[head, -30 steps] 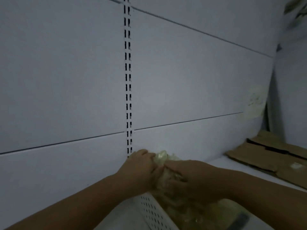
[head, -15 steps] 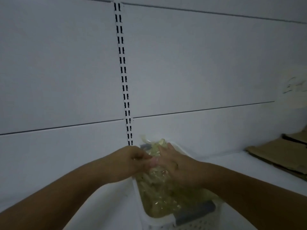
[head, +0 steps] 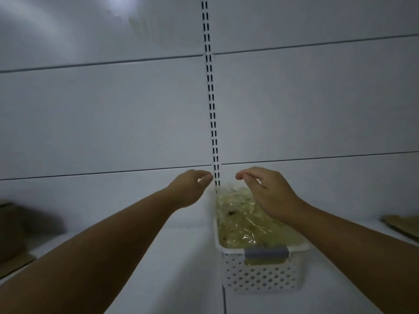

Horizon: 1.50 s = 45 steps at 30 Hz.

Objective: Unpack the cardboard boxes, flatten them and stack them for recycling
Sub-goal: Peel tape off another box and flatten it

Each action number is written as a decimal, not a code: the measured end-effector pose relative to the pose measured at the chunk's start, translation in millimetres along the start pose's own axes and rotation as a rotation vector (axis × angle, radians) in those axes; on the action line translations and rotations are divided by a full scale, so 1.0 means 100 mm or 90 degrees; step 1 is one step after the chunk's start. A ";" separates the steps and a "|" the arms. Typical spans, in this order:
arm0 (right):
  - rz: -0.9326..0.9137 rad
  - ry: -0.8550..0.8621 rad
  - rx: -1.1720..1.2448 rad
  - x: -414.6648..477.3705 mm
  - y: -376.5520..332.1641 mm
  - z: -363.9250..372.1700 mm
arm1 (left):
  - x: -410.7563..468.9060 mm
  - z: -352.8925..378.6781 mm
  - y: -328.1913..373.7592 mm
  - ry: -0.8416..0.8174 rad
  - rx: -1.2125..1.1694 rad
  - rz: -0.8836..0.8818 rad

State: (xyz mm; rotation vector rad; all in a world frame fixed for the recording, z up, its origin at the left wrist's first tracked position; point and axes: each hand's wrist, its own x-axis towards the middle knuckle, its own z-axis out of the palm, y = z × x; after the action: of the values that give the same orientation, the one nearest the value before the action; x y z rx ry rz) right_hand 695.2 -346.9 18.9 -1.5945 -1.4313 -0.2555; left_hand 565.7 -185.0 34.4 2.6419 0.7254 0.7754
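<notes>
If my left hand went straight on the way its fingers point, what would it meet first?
Most likely the slotted upright strip on the back wall, just past the fingertips of the left hand. Depth is unclear; it might pass in front, toward the right hand.

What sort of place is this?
Probably a shop or stockroom shelf bay: white slotted shelving upright on a panelled back wall, white perforated plastic basket of clear cellophane packets, flattened brown cardboard at the right.
</notes>
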 end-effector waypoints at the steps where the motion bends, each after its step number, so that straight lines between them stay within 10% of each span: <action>1: -0.010 -0.039 -0.032 0.06 -0.07 -0.03 | -0.02 -0.12 -0.07 -0.020 0.053 -0.011; 8: -0.088 -0.327 -0.366 0.29 -0.74 0.62 | -0.48 -1.13 -0.85 -0.073 0.387 -0.119; 15: -0.147 -0.457 -0.341 -0.10 -1.87 2.26 | -1.84 -2.01 -2.00 -0.100 0.446 -0.256; 26: -0.254 -0.480 -0.271 -0.08 -3.26 3.61 | -3.20 -3.22 -3.35 -0.090 0.443 -0.290; 38: -0.190 -0.266 -0.121 1.07 -3.03 4.43 | -2.59 -3.38 -4.23 -0.062 0.361 -0.285; 45: -0.057 -0.408 0.076 1.62 -2.84 4.82 | -2.02 -3.36 -4.42 0.025 0.286 -0.191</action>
State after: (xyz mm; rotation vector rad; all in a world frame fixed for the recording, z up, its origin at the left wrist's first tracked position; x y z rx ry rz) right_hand 298.4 79.1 13.7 -1.5855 -1.9587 0.3190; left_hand 58.4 117.5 43.3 2.7958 1.4102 0.6384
